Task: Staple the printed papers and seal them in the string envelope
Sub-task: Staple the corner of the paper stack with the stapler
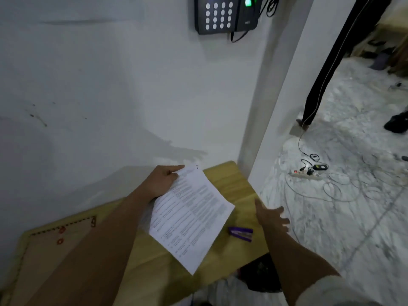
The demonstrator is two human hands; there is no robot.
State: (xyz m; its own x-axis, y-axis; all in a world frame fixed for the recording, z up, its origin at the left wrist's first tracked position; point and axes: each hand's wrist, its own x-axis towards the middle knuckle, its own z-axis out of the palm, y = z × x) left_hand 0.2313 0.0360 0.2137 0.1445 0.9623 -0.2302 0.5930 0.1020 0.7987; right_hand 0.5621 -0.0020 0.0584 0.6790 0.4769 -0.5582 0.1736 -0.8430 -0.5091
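My left hand [162, 181] grips the printed papers [189, 217] by their top left corner and holds them tilted above the wooden table [229, 180]. A purple stapler [241, 233] lies on the table to the right of the papers. My right hand [272, 217] hovers open just right of the stapler, fingers spread, holding nothing. The brown string envelope [46, 246] with red button ties lies flat at the table's left end, partly behind my left forearm.
A white wall [110, 96] stands right behind the table, with a black keypad device [225, 15] mounted high on it. To the right, the marble floor [353, 195] carries a power strip [306, 173] and loose cables. A black stand leg [324, 69] leans there.
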